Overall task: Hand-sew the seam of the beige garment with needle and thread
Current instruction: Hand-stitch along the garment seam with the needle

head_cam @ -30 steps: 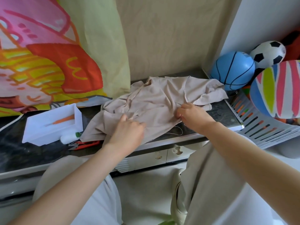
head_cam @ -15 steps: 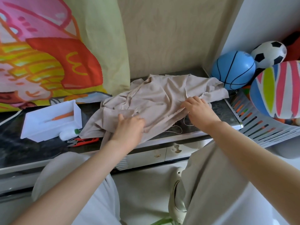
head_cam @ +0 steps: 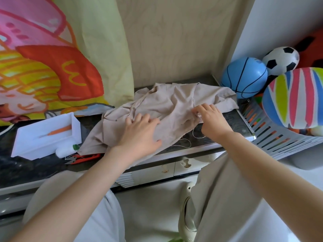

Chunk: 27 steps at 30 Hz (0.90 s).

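The beige garment (head_cam: 167,105) lies crumpled on the dark countertop (head_cam: 26,168). My left hand (head_cam: 139,135) rests flat on its near part, fingers spread, pressing the cloth down. My right hand (head_cam: 212,119) sits at the garment's right edge with its fingertips pinching the fabric there. A pale thread (head_cam: 185,143) loops loosely on the counter between my hands, running up toward my right fingers. The needle itself is too small to make out.
A white tray (head_cam: 75,127) holding an orange tool (head_cam: 60,131) stands at the left, with a white thread spool (head_cam: 65,151) and red snips (head_cam: 83,158) in front. A grey slotted basket (head_cam: 279,142) with balls, one blue (head_cam: 244,77), sits at the right. Colourful pillows lean behind.
My right hand has moved up and to the right along the garment's edge, trailing the thread. My left hand has shifted slightly forward and flattened on the cloth.
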Tool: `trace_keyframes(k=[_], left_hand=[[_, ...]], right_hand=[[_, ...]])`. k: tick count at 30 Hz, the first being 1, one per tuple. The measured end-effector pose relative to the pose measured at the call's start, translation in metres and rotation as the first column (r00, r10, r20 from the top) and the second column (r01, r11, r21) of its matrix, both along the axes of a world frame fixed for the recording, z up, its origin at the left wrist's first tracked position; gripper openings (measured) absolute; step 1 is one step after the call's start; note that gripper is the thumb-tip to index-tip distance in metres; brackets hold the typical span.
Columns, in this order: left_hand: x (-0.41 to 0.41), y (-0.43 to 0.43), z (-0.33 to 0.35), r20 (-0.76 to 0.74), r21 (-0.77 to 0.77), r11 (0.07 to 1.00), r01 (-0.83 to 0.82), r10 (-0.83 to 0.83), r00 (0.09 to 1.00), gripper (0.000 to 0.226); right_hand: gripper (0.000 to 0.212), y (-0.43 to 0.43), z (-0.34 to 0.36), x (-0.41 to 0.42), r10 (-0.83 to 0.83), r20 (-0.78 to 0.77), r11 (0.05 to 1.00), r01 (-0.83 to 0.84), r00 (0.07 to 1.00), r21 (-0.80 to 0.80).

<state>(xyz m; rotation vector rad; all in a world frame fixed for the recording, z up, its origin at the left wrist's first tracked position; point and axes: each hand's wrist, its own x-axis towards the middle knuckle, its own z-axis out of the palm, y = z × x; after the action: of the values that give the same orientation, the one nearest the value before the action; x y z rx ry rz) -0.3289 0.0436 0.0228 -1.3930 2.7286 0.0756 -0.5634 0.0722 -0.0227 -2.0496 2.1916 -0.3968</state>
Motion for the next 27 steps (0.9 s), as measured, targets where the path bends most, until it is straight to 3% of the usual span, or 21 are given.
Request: trace_keyframes(k=[5,12,17,24,27], left_hand=[[-0.05,0.004,-0.013,-0.231,-0.054,0.994,0.098,-0.107,0.967,0.025],[-0.09,-0.004,-0.047,-0.186,-0.019,1.0,0.011,-0.015,0.982,0.032],[-0.095,-0.011,-0.048,-0.226,-0.03,0.998,-0.052,0.044,0.973,0.025],[-0.098,-0.01,-0.028,-0.488,0.013,0.999,-0.052,0.051,0.871,0.009],[-0.104,-0.001,-0.023,-0.488,0.042,0.999,0.001,0.02,0.872,0.008]], right_hand=[[0.052,-0.002,-0.004,-0.012,-0.035,0.069,0.996,0.04,0.997,-0.074],[0.034,-0.007,-0.007,-0.02,-0.025,-0.007,0.997,0.024,1.0,-0.067],[0.025,-0.007,-0.001,-0.021,-0.074,0.124,0.991,0.086,0.99,-0.1],[0.02,-0.003,0.003,-0.025,-0.101,0.221,0.981,0.134,0.97,-0.143],[0.022,-0.002,0.003,-0.025,-0.065,0.273,0.975,0.119,0.96,-0.187]])
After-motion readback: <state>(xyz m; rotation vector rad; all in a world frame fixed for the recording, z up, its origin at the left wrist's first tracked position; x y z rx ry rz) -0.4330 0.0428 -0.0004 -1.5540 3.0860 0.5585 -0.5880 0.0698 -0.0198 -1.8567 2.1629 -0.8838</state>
